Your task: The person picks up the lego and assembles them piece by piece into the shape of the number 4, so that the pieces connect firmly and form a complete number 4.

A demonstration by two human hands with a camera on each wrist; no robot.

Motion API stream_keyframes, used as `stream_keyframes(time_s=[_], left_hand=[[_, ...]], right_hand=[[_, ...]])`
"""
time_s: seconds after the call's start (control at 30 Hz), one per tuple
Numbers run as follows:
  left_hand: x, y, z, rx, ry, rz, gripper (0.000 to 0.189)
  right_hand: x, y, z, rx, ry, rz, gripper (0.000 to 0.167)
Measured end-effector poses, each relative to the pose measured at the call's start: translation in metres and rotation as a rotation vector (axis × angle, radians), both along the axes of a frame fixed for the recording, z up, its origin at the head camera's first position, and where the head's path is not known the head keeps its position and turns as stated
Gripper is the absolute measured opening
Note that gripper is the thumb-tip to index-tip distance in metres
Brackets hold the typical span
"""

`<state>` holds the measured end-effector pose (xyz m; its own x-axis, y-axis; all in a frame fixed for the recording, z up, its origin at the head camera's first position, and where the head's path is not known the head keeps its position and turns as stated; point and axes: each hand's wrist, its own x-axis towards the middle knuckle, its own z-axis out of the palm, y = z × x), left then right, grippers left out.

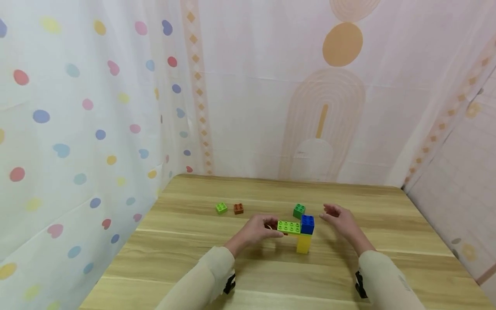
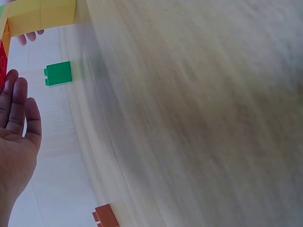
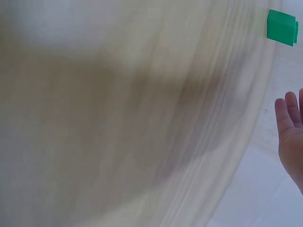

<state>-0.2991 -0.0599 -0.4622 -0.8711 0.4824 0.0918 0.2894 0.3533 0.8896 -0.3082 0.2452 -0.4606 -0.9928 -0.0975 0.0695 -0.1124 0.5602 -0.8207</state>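
A toy brick build stands on the table, with a yellow brick column [image 1: 303,244] upright at its base. On top, a blue brick [image 1: 308,224] sits at the right end, beside a long lime-green brick [image 1: 288,227] that juts out to the left. Under that overhang, a red brick [image 2: 2,64] shows at the edge of the left wrist view. My left hand [image 1: 257,230] pinches the overhanging end, thumb in front and fingers behind. Right of the build, my right hand [image 1: 345,221] is in the air with relaxed fingers, holding nothing.
Just behind the build stands a dark green brick [image 1: 299,210]. Farther left on the wooden table [image 1: 186,241] lie a small lime brick [image 1: 221,208] and a brown brick [image 1: 238,209]. Patterned curtains [image 1: 248,107] hang behind the table and at its left side.
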Motion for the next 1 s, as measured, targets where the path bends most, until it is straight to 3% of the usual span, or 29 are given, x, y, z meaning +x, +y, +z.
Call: stream_keyframes(time_s=[0.27, 0.73, 1.0], left_hand=[[0.0, 0.001, -0.004, 0.0, -0.007, -0.002, 0.019], [0.0, -0.002, 0.002, -0.023, -0.006, 0.002, 0.017], [0.001, 0.0, 0.002, -0.05, 0.008, 0.021, 0.017]], right_hand=[[-0.015, -0.011, -0.007, 0.031, -0.008, 0.003, 0.056], [-0.035, -0.042, -0.013, 0.004, -0.089, 0.043, 0.053], [-0.039, -0.047, -0.018, 0.054, -0.062, 0.06, 0.052]])
